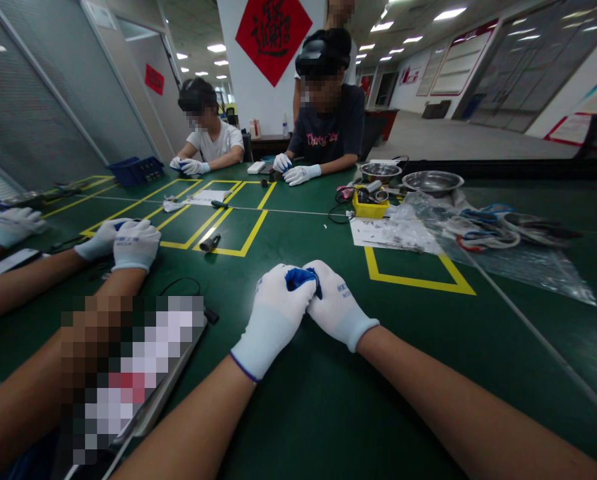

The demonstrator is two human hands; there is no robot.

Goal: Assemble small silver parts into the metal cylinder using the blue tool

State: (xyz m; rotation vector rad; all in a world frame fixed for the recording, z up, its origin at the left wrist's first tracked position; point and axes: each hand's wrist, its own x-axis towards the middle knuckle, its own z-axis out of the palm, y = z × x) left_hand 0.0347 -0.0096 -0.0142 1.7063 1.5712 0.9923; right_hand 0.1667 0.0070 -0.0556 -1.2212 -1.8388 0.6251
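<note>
My left hand (278, 310), in a white glove with a blue palm, is in the middle of the view above the green table (298, 233). My right hand (335, 300), gloved the same way, meets it at the fingertips. Both hands are closed, with fingers curled and pressed together. Whatever they hold between them, if anything, is hidden by the fingers and the blue palms. Nearest to them on the table is a yellow tape outline (421, 283), to the right.
A yellow bin (371, 211) of metal parts, steel bowls (433, 181), cables and plastic bags (533, 263) lie right. Left are a co-worker's gloved hands (137, 243) and a dark cylindrical part (209, 243). Two people (328, 127) work across the table; a blue bin (135, 171) stands far left.
</note>
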